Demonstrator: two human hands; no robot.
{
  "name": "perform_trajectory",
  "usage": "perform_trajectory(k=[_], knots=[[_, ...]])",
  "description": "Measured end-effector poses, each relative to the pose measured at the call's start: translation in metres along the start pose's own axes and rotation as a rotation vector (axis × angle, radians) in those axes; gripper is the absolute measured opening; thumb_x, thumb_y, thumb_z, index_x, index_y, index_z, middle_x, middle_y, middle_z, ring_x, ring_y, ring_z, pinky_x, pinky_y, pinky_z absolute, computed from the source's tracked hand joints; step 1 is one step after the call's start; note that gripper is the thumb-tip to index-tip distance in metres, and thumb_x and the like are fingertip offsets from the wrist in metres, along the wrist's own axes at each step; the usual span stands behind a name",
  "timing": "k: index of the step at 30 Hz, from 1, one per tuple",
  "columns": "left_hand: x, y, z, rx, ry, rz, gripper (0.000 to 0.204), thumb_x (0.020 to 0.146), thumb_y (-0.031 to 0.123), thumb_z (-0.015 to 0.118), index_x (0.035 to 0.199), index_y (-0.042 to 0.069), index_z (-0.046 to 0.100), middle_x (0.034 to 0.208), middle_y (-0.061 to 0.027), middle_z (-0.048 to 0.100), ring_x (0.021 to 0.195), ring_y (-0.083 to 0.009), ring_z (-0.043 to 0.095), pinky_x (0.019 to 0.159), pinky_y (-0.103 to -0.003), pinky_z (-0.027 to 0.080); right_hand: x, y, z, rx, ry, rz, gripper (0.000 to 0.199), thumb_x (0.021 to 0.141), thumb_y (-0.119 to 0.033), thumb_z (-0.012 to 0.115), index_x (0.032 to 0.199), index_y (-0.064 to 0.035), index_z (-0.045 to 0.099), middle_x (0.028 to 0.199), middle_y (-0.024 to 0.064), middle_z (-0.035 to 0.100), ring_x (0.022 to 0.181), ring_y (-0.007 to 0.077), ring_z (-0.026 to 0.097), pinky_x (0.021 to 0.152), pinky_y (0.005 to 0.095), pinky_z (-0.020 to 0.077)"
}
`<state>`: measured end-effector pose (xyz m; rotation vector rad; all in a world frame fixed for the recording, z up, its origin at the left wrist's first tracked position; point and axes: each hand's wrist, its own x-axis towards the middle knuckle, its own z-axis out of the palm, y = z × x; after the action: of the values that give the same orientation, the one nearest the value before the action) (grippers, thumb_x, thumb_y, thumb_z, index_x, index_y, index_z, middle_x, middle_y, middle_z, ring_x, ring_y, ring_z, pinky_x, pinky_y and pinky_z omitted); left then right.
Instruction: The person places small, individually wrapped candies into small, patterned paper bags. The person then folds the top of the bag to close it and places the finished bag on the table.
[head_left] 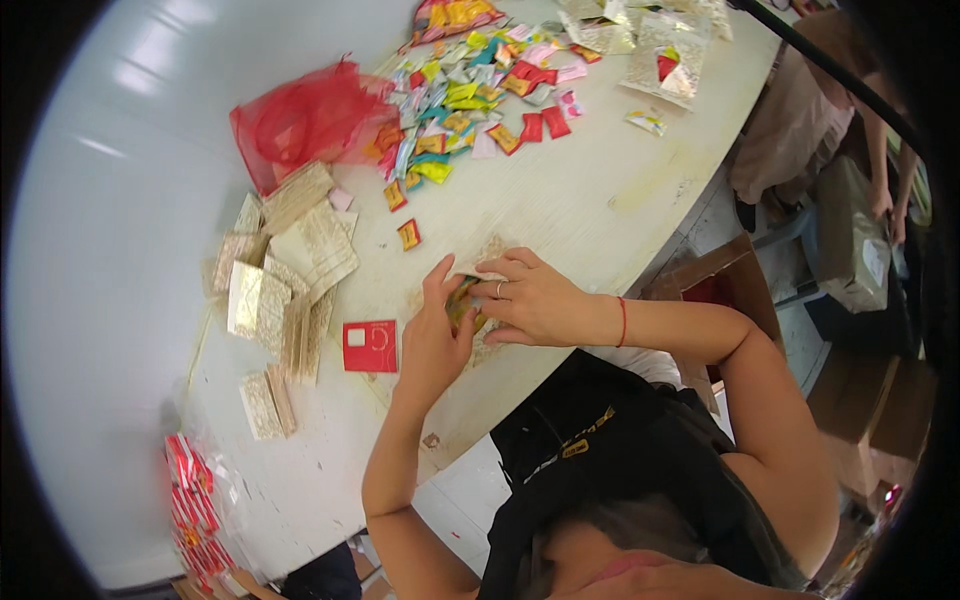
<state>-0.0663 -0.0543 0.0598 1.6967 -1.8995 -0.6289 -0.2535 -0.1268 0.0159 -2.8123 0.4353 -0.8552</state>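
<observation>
- The left hand (432,335) and right hand (530,298) are meeting over the pale table (600,200), both pinching a small yellow-and-red packet (463,303) between their fingers.
- A red card (370,346) is lying just left of the left hand.
- Gold glittery pouches (285,270) are sitting further left, near a red mesh bag (305,120).
- Colourful loose packets (470,90) are lying scattered well beyond the hands.

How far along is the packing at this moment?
Done: a stack of gold pouches lies beside the hands. In hand: left hand and right hand work one gold pouch with sweets in it. Left: a large heap of loose sweets.
</observation>
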Motion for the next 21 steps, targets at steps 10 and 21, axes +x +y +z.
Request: perform_trajectory(k=[10, 21], knots=[[0.018, -0.010, 0.009, 0.244, -0.167, 0.082, 0.044, 0.093, 0.012, 0.060, 0.133, 0.010, 0.042, 0.099, -0.0145, 0.070, 0.073, -0.0327, 0.067, 0.066, -0.040, 0.051, -0.037, 0.011, -0.011, 0.201, 0.199, 0.283, 0.050, 0.078, -0.027, 0.077, 0.117, -0.0065, 0.055, 0.126, 0.0151, 0.049, 0.123, 0.0331, 0.046, 0.099, 0.0429, 0.0401], [0.044, 0.044, 0.029, 0.151, -0.109, 0.091, 0.054, 0.093, 0.002, 0.055, 0.144, 0.007, 0.037, 0.097, -0.0137, 0.070, 0.075, -0.0274, 0.069, 0.066, -0.034, 0.052, -0.060, 0.019, 0.006, 0.997, 0.327, 0.807, 0.061, 0.094, -0.022, 0.050, 0.144, 0.0029, 0.026, 0.119, 0.0279, 0.059, 0.113, 0.0365, 0.058, 0.098, 0.0401, 0.0432]])
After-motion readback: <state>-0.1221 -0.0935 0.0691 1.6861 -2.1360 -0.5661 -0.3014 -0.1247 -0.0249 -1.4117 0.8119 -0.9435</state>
